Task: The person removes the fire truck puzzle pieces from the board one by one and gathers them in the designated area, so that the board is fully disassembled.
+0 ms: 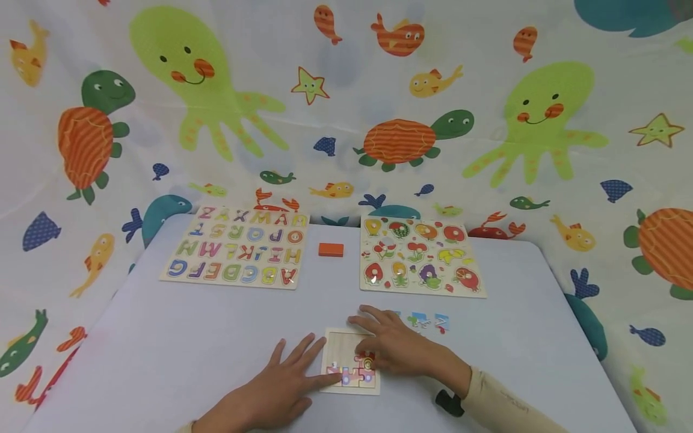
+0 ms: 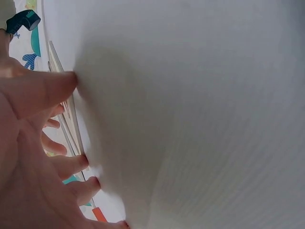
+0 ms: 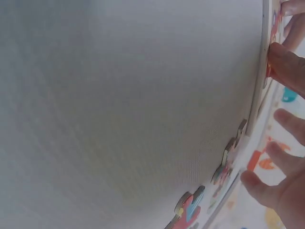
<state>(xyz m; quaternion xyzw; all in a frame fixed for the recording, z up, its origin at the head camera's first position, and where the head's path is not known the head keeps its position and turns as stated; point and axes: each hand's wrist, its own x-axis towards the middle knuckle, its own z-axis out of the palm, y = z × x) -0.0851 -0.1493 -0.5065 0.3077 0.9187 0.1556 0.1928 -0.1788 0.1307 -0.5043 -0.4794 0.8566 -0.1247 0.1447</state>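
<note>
1. Puzzle tray [image 1: 341, 344], square and wooden, lies on the table [image 1: 162, 343] between the two hands, just ahead of the left thumb and under the right fingers.
2. Left hand [image 1: 281, 385]: fingers spread apart, thumb reaching across the tray's near edge and touching the joined pieces [image 1: 368, 376] there.
3. Right hand [image 1: 403, 346]: reaches over the tray's right side, with its outer fingers spread and at least one digit down on the pieces. I cannot tell whether it pinches a piece or only presses.
4. Bare wood shows in the tray beyond the left thumb, to the left of the right fingertips.
5. Loose pieces [image 1: 419, 319] lie just beyond the right hand, partly hidden behind it.
6. Fruit board [image 1: 390, 287] lies farther out, beyond the right hand.
7. Letter board [image 1: 216, 242] lies well beyond the left hand, its letters upside down.
8. Orange block [image 1: 331, 249] sits between those boards, well ahead of both hands.
9. Beige sleeve [image 1: 503, 403] covers the forearm behind the right hand, a dark object [image 1: 449, 403] beside it.
10. Cloth [image 1: 335, 102] printed with sea animals hangs beyond both hands.
</note>
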